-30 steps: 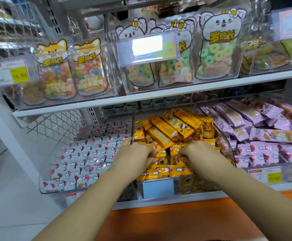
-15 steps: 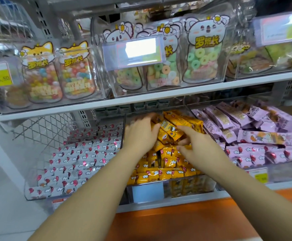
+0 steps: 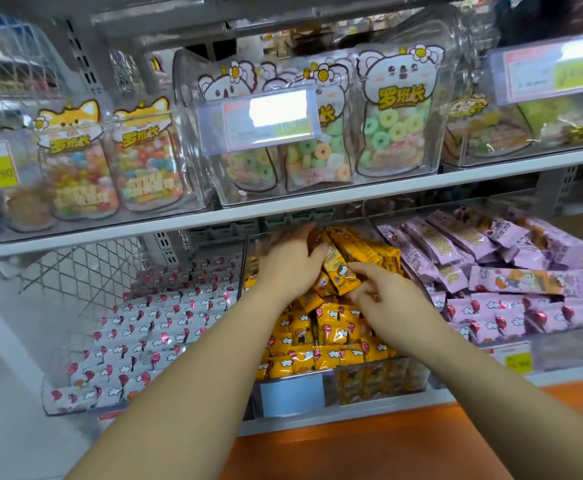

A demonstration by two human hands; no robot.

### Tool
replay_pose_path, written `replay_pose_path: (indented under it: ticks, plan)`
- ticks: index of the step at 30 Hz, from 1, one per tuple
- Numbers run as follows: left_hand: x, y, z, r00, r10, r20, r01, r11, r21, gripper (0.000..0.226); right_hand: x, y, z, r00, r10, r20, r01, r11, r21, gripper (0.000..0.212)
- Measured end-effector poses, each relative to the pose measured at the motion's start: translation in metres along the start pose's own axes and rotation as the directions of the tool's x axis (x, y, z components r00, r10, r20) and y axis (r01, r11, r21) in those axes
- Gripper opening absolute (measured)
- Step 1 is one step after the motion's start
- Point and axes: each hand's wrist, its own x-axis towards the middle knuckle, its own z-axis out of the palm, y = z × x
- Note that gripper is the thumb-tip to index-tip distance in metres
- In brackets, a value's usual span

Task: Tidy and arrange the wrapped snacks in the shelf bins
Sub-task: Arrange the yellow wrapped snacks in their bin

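**Inspector:** State the reference point.
**Me:** The clear plastic middle bin (image 3: 369, 382) on the lower shelf. It is heaped with small yellow foil-wrapped snacks (image 3: 321, 341). The front rows lie flat, and those at the back are piled at slants.

**Inspector:** Left hand?
**Me:** My left hand (image 3: 290, 268) is over the back of that bin. Its fingers are nearly straight and spread, lying on the rear heap, and they close round nothing. The thumb touches one long yellow wrapped bar (image 3: 340, 271).

**Inspector:** Right hand?
**Me:** My right hand (image 3: 383, 299) is inside the same bin, towards its right side. Its fingers are curled and pinch the near end of that bar, which lies tilted on top of the heap between both hands. I cannot tell how far the grip goes under the wrapper.

**Inspector:** Neighbouring stock?
**Me:** Left of the bin, white wrapped snacks (image 3: 137, 337) printed with red balloons lie in even rows. Right of it, lilac wrapped snacks (image 3: 512, 282) lie partly in rows and partly loose. Above it runs a white shelf board (image 3: 318, 206) carrying clear tubs of ring-candy bags (image 3: 392, 133). Below its front wall is an orange ledge (image 3: 387, 441).
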Motion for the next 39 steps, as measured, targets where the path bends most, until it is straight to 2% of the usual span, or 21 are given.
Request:
replay_pose_path:
  ticks: [4,6,11,14,16,20,24,28,30,33,35,39]
  plan:
    - [-0.019,0.006,-0.008,0.964,0.03,-0.265,-0.109,0.95,-0.291,0.035,-0.002,-0.002,-0.003,0.984,-0.045,-0.172,0.042,0.999,-0.019,0.036]
    - [-0.039,0.007,-0.012,0.938,-0.003,-0.346,-0.143,0.907,-0.396,0.032,-0.006,-0.004,-0.003,0.979,-0.076,-0.188,0.074,0.997,-0.018,0.032]
    - [-0.083,-0.002,-0.027,0.932,-0.136,-0.336,-0.118,0.762,-0.637,0.031,-0.015,-0.011,0.007,0.988,-0.115,-0.1,0.117,0.993,0.013,0.025]
    - [-0.094,-0.012,-0.038,0.952,-0.147,-0.27,-0.09,0.708,-0.701,0.04,-0.014,-0.012,0.015,0.992,-0.126,0.008,0.126,0.992,0.017,0.025]
    - [-0.097,-0.019,-0.041,0.964,-0.113,-0.243,-0.089,0.72,-0.689,0.041,-0.011,-0.009,0.018,0.989,-0.122,0.084,0.128,0.989,-0.068,0.026]
    - [-0.102,-0.027,-0.04,0.989,-0.04,-0.141,-0.056,0.786,-0.616,0.044,-0.009,-0.007,0.021,0.984,-0.142,0.106,0.173,0.904,-0.39,0.027]
    - [-0.104,-0.026,-0.03,0.997,0.025,-0.067,-0.053,0.891,-0.45,0.043,-0.007,-0.006,0.028,0.971,-0.212,0.109,0.238,0.81,-0.536,0.028]
    - [-0.102,-0.021,-0.02,0.987,0.151,0.054,-0.146,0.986,-0.085,0.045,-0.003,-0.002,0.03,0.965,-0.226,0.129,0.258,0.771,-0.583,0.026]
    - [-0.098,-0.019,-0.016,0.972,0.173,0.157,-0.196,0.969,0.149,0.044,-0.002,-0.001,0.031,0.966,-0.215,0.142,0.257,0.766,-0.589,0.024]
    - [-0.092,-0.018,-0.014,0.949,0.164,0.27,-0.272,0.858,0.436,0.04,-0.001,-0.001,0.03,0.965,-0.214,0.154,0.264,0.779,-0.569,0.021]
    - [-0.089,-0.018,-0.014,0.931,0.151,0.333,-0.315,0.792,0.523,0.038,-0.003,-0.001,0.028,0.965,-0.224,0.135,0.261,0.804,-0.533,0.019]
    - [-0.089,-0.021,-0.017,0.905,0.117,0.409,-0.353,0.744,0.568,0.037,-0.007,-0.003,0.035,0.945,-0.316,0.089,0.318,0.814,-0.487,0.011]
